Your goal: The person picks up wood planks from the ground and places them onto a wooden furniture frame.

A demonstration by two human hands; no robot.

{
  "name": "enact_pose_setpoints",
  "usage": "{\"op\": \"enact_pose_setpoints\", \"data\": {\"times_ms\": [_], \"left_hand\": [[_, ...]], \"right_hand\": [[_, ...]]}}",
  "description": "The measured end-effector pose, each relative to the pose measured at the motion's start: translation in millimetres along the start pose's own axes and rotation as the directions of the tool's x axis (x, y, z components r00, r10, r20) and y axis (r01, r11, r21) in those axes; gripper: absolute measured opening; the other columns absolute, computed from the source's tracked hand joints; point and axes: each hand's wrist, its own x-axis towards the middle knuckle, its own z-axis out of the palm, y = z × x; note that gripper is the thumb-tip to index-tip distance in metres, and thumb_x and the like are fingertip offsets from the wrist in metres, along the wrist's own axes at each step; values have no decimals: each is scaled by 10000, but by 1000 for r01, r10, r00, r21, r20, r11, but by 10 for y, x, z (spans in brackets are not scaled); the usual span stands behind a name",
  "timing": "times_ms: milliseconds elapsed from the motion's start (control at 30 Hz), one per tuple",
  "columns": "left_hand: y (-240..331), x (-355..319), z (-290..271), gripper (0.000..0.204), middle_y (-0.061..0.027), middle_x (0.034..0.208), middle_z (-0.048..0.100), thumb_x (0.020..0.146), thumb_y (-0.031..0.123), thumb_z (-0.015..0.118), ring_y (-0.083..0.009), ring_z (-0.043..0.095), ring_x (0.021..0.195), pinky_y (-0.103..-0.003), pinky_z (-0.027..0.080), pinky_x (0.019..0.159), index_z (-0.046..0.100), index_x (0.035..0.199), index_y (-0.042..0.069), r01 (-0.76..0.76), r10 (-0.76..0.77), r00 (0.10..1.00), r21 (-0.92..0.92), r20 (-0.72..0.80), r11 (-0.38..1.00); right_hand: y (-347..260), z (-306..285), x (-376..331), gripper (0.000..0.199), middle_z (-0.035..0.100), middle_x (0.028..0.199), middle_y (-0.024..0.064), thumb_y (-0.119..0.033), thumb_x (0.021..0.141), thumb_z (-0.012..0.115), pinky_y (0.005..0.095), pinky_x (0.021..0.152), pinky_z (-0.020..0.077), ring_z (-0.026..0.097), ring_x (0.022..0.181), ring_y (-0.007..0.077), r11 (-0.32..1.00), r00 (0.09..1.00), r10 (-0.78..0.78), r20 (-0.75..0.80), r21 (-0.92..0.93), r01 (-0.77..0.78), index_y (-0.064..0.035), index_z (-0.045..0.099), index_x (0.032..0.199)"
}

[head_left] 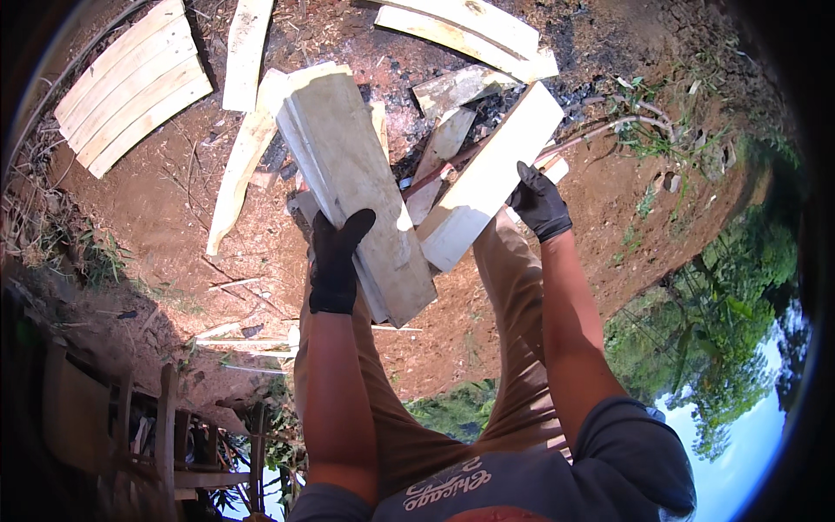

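Fingers of the left hand (335,261) are wrapped around the edge of a stack of planks (357,187), and the right hand (539,204) is closed on the far edge of a single board (491,174), probably to keep the two loads apart. From my seat, both are held out over the dirt (156,226). The stack's long axis runs up and slightly left; the board's tilts up and to the right.
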Motion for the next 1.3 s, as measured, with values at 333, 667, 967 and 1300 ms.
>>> {"op": "enact_pose_setpoints", "data": {"times_ms": [333, 667, 967, 1300], "left_hand": [[-12, -10, -71, 694, -135, 1316, 667, 885, 263, 778, -250, 649, 1172, -393, 506, 1036, 519, 1462, -24, -27, 15, 996, 142, 83, 989], [-68, -66, -264, 802, -167, 1412, 619, 910, 268, 715, -284, 610, 1298, -418, 491, 1091, 381, 1577, -28, -59, 107, 928, -142, 357, 988], [-304, -103, -568, 653, -94, 1340, 624, 921, 164, 699, -212, 610, 1221, -383, 484, 1071, 470, 1517, 24, 3, 65, 943, -202, 325, 979], [-263, -269, -880, 711, -164, 1410, 580, 913, 250, 723, -304, 600, 1282, -439, 495, 1099, 455, 1525, 6, 111, -101, 994, -273, 51, 955]], "right_hand": [[12, 1460, -360, 390, 688, 1311, 107, -156, 1093, 588, 312, 1008, 540, 666, 1162, 165, 933, 977, -10, 214, -349, 86, 61, 579, 1418], [747, 1866, -587, 526, 658, 1404, 212, -218, 1102, 519, 353, 1067, 503, 641, 1294, 255, 446, 822, -483, 301, -723, 527, 71, 454, 1536], [603, 2705, -926, 1014, 366, 1662, 271, -388, 959, 784, 402, 976, 567, 586, 1363, 327, 367, 933, -178, 311, -859, 357, -35, 171, 1685], [1240, 2964, -660, 832, 534, 1520, 296, -429, 999, 704, 494, 1160, 442, 527, 1414, 453, 13, 830, -373, 415, -892, 452, -43, 333, 1635]]}}
